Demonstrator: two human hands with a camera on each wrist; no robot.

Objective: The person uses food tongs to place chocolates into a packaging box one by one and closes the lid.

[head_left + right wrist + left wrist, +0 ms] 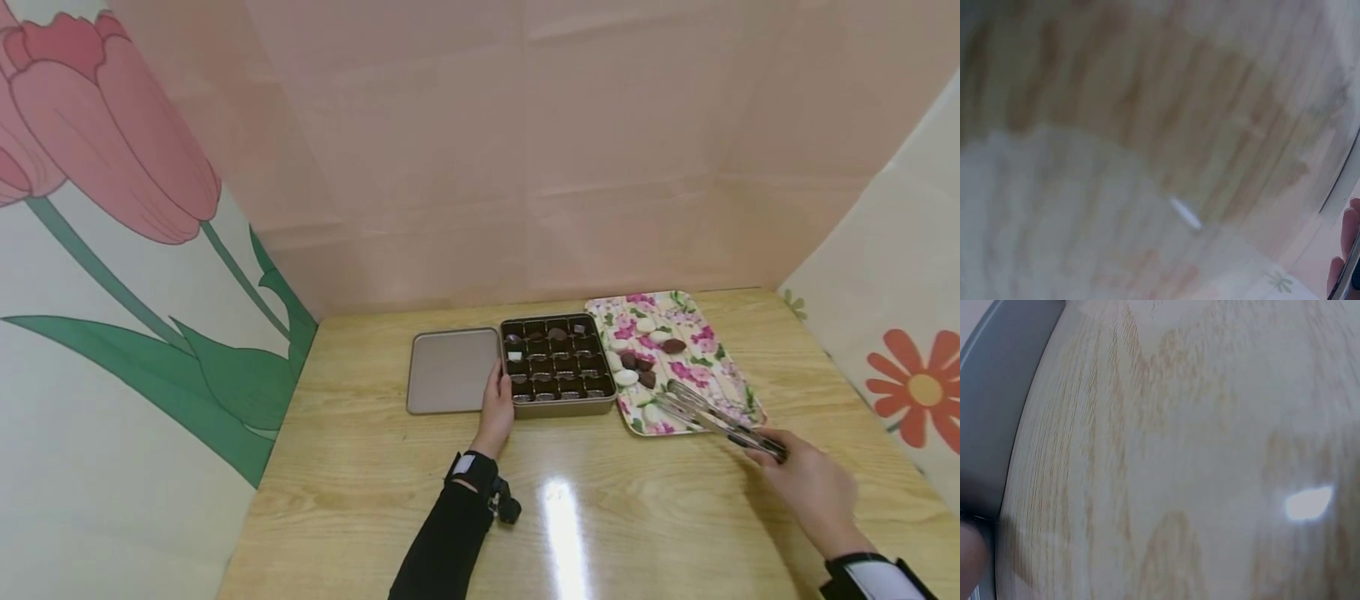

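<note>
In the head view my left hand (497, 412) rests its fingers along the left side of a tin box (566, 409), at the near corner. A dark divided insert (558, 367) fills the box. Several small pieces sit in its back row, and a white piece (514, 356) in the second row at left. My right hand (813, 487) grips metal tongs (708, 417) by the handle end. Their tips hover over or touch the front of a floral tray (735, 400), slightly apart, with nothing visible between them. White and brown chocolate-like pieces (628, 361) lie on the tray.
A flat grey lid (452, 372) lies on the wooden table (360, 492) left of the box. The tray adjoins the box's right side. A pink wall (517, 167) stands close behind, with flower-printed walls at both sides.
</note>
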